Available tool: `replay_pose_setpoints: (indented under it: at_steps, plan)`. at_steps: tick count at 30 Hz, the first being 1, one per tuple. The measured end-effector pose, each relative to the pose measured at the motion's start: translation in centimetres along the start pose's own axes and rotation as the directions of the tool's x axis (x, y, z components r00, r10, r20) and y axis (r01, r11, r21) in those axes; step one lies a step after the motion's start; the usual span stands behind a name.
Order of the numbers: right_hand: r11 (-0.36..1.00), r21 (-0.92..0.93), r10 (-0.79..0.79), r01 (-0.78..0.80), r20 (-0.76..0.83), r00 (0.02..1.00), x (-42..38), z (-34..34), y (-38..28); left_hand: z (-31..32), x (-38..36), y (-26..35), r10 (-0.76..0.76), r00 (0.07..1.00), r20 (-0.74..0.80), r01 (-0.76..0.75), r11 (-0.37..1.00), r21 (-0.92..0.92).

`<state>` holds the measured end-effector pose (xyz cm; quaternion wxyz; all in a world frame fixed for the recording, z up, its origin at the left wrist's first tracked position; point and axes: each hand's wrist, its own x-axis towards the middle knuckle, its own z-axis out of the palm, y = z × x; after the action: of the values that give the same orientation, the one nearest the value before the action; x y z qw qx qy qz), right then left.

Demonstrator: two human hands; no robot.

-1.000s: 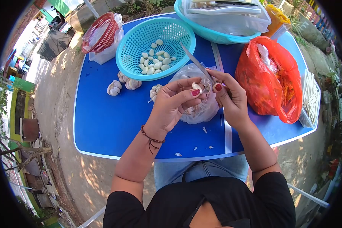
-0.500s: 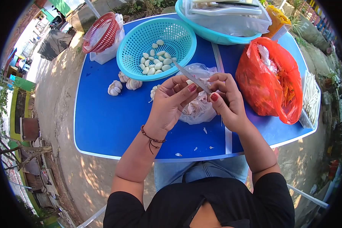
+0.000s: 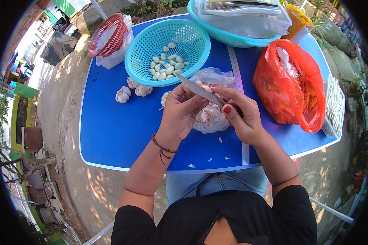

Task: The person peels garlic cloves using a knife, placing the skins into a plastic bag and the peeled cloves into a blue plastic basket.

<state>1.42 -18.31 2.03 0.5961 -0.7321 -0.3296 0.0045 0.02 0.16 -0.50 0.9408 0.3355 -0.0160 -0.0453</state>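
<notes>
My right hand (image 3: 242, 111) is closed round the handle of a small knife (image 3: 198, 90), its blade pointing up and to the left. My left hand (image 3: 180, 107) pinches a garlic clove, mostly hidden behind the blade and fingers. Below both hands lies a clear plastic bag (image 3: 212, 125) with garlic skins in it. Peeled garlic cloves (image 3: 166, 70) rest in a turquoise basket (image 3: 131, 61) beyond my left hand. Whole garlic bulbs (image 3: 123, 94) sit on the table beside the basket, and another bulb is partly covered by my left hand.
On the blue table (image 3: 110, 130), a red plastic bag (image 3: 274, 90) with orange-red contents stands at right, beside a tray of white sticks (image 3: 334, 104). A red basket (image 3: 117, 38) is at the far left. A turquoise basin (image 3: 237, 41) holds a clear box (image 3: 249, 24). Skin scraps lie near the front edge.
The knife blade has turned, showing its broad face and covering the clove more. My right fingers have shifted along it, and my left thumb has tucked behind the blade.
</notes>
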Motion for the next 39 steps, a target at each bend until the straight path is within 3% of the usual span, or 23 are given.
replay_pose_setpoints:
  at_steps: [3, 10, 18, 21, 24, 30, 36, 39]
  plan:
    - [0.981, -0.193, -0.035, 0.029, -0.024, 0.999, -0.1, 0.0, 0.1, 0.3, -0.1, 0.1, -0.032, 0.999, -0.038, 0.032, 0.999, 0.007]
    - [0.959, 0.249, 0.166, -0.138, -0.095, 0.981, -0.1, 0.5, 0.3, 0.6, 0.1, 0.2, -0.09, 0.996, -0.018, 0.09, 0.996, 0.003]
    - [0.916, 0.365, 0.241, -0.167, -0.167, 0.956, 0.0, 0.2, 0.9, 1.0, -0.1, 0.5, -0.126, 0.991, 0.055, 0.123, 0.991, 0.055]
    - [0.9, 0.382, 0.288, -0.212, -0.152, 0.946, 0.3, -0.2, 0.9, 1.0, -0.1, 0.7, -0.104, 0.993, 0.053, 0.103, 0.994, 0.024]
    - [0.892, 0.375, 0.287, -0.252, -0.041, 0.957, 0.0, -0.2, 1.1, 0.8, -0.1, 0.6, -0.042, 0.996, 0.078, 0.036, 0.996, 0.077]
    - [0.902, 0.382, 0.206, -0.204, 0.036, 0.978, -0.2, 0.2, 0.8, 0.8, 0.1, 0.3, 0.063, 0.998, -0.011, -0.057, 0.956, 0.289]
    - [0.936, 0.32, 0.143, -0.146, 0.035, 0.989, 0.2, 0.3, 0.7, 0.7, 0.1, 0.2, 0.129, 0.992, 0.005, -0.124, 0.942, 0.311]
    - [0.935, 0.293, 0.184, -0.199, 0.076, 0.98, 0.0, 0.1, 0.6, 0.1, 0.2, 0.2, 0.138, 0.99, 0.017, -0.137, 0.95, 0.282]
